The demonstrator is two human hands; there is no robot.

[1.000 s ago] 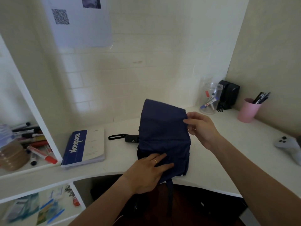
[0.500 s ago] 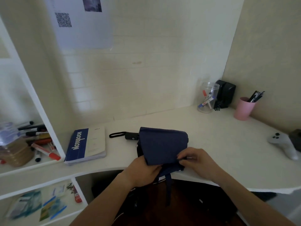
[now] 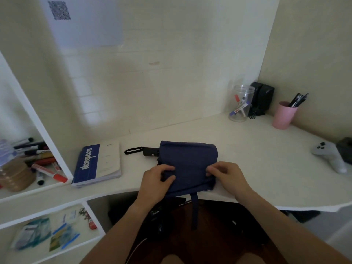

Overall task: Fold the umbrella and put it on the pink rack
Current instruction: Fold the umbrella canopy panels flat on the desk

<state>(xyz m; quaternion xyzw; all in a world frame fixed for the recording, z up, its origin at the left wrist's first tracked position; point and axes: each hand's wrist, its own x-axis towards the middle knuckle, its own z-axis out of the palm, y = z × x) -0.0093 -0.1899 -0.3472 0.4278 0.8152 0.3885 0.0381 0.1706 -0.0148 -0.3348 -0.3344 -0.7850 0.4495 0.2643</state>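
A navy blue umbrella [image 3: 188,159] lies collapsed on the white desk [image 3: 257,159] near its front edge. Its black handle [image 3: 151,151] with a wrist loop points left, and its closing strap [image 3: 194,212] hangs down over the desk edge. My left hand [image 3: 157,180] pinches the near left part of the folded canopy. My right hand [image 3: 226,175] pinches the near right part, so both hands grip the cloth along its front fold. No pink rack is in view.
A blue and white notebook [image 3: 97,164] lies left of the umbrella. A clear jar [image 3: 241,103], black speakers [image 3: 262,99] and a pink pen cup [image 3: 284,115] stand in the back right corner. A white game controller [image 3: 330,156] lies at far right. Shelves with markers [image 3: 38,159] stand left.
The canopy stood raised in my right hand a second ago; it now lies folded flat on the desk. Both hands have come to its near edge.
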